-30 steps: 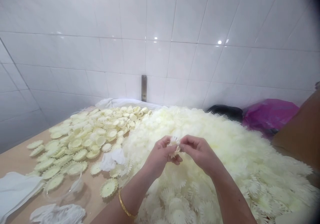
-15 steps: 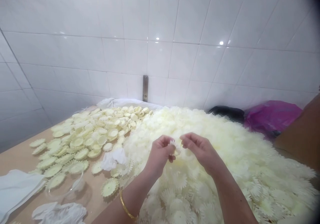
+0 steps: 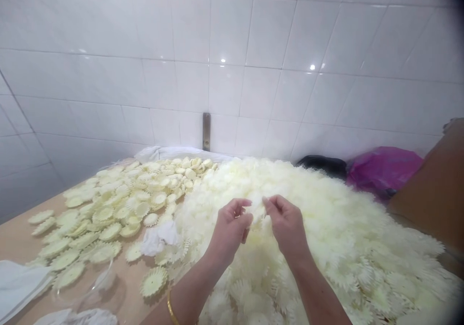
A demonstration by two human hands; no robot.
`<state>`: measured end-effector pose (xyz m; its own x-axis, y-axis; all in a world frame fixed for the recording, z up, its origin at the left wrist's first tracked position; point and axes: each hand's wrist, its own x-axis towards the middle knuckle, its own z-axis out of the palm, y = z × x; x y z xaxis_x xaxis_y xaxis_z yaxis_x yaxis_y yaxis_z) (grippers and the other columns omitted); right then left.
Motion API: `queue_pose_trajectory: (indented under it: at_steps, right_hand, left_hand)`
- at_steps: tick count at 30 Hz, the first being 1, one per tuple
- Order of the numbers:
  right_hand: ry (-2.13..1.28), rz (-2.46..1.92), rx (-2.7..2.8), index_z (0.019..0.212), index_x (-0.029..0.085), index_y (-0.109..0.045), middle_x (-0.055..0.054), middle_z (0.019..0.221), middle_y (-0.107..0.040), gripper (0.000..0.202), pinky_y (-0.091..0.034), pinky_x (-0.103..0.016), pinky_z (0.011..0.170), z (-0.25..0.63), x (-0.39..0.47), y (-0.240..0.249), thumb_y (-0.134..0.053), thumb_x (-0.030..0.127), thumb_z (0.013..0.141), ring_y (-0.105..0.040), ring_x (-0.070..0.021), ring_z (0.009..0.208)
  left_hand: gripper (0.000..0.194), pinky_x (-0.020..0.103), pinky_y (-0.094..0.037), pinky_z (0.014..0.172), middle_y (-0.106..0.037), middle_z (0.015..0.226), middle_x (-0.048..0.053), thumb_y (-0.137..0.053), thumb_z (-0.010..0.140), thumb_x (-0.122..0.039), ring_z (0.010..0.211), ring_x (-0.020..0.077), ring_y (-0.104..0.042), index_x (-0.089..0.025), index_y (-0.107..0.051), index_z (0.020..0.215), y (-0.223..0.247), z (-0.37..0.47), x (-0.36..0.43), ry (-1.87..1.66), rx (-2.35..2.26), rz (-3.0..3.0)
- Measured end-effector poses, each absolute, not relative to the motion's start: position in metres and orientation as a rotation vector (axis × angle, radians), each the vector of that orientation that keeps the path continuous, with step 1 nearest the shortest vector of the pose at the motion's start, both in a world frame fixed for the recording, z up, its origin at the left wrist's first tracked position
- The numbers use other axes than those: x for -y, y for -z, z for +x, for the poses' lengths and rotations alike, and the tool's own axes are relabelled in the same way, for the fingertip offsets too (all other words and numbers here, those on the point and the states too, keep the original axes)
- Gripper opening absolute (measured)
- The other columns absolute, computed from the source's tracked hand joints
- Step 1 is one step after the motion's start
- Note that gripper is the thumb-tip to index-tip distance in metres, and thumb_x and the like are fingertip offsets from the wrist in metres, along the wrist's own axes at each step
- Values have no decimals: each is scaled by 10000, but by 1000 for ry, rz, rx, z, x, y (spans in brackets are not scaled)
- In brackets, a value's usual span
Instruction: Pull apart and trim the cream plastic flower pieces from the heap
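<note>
A small pale frilled petal piece [image 3: 258, 211] is between my two hands, and its outline blends into the pile behind. My left hand [image 3: 232, 223] is curled around its left side, thumb and forefinger bent. On the other side, the thumb and forefinger of my right hand [image 3: 286, 221] pinch at its edge. Below and around both hands spreads a large heap of pale yellow-white frilled petal pieces [image 3: 337, 218]. A gold bangle [image 3: 171, 307] circles my left wrist.
Thicker pale-yellow toothed discs [image 3: 108, 214] lie heaped on the tan table [image 3: 130, 286] at left. Nearby are crumpled white tissue [image 3: 158, 238], a clear round container [image 3: 90, 286] and white sheets [image 3: 20, 286]. A black bag [image 3: 322, 165], a purple bag [image 3: 384, 170] and someone's limb [image 3: 431, 189] are at right.
My right hand has come in closer, its fingertips now at the petal piece. The left forefinger has lifted slightly away from the thumb. The whole view has shifted a little.
</note>
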<state>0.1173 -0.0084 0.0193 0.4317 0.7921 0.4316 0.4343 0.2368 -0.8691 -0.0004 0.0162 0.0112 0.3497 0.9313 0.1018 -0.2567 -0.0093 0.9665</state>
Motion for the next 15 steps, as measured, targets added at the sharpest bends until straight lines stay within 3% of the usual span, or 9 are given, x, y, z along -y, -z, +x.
queue_pose_trajectory:
  at_steps: [9, 13, 15]
  right_hand:
    - [-285, -1364, 1091, 539, 187, -388, 64, 480, -323, 354, -274, -206, 419, 113, 7, -16, -493, 441, 763, -294, -86, 451]
    - [-194, -1367, 802, 560, 196, -425, 39, 510, -419, 329, -344, -231, 467, 151, 5, -17, -520, 465, 723, -393, -110, 476]
    - [-178, -1338, 735, 537, 207, -372, 49, 513, -368, 358, -382, -246, 498, 170, 6, -20, -492, 484, 729, -385, -107, 472]
  left_hand:
    - [258, 182, -245, 343, -361, 534, -82, -567, 622, -157, 327, 14, -313, -157, -571, 880, -19, 0, -9, -988, -640, 1005]
    - [257, 172, -210, 324, -358, 467, -87, -553, 610, -125, 301, 15, -276, -153, -579, 865, -23, -3, -5, -947, -651, 899]
    - [267, 163, -204, 320, -356, 452, -89, -554, 606, -114, 298, 15, -275, -161, -578, 868, -23, -4, -4, -952, -644, 834]
